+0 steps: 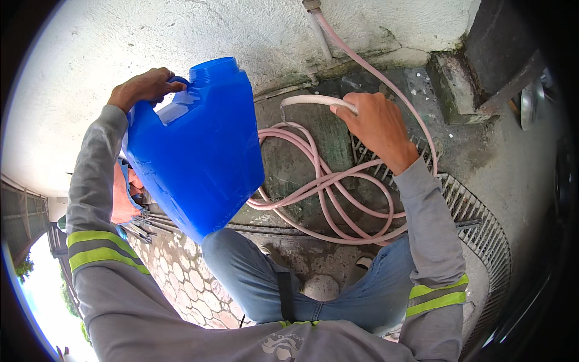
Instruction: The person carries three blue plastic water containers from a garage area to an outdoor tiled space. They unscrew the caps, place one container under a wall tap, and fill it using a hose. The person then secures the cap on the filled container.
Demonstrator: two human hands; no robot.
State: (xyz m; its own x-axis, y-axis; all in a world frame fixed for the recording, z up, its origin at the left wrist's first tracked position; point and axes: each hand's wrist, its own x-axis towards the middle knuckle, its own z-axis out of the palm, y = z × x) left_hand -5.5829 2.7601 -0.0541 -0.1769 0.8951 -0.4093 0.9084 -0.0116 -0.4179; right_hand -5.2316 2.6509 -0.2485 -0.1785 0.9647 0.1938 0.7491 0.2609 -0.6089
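Note:
A large blue plastic jerrycan [202, 145] is held up at the left, its wide threaded mouth uncapped and facing up. My left hand [145, 89] is closed round its handle at the top. The can's lower end is at my knee. To the right of the can, my right hand [377, 125] grips a pale pink hose [313, 99] near its end. That end bends downward beside the can, and a little water seems to run from it. More of the hose lies in loose loops on the wet ground below my hands.
A white wall [151, 36] rises in front, with a pipe fitting [312, 5] where the hose starts. A slatted metal drain grate [476, 223] curves along the right. Beside it stands a concrete block [449, 84] under a dark post. Hexagonal paving [187, 283] lies at the lower left.

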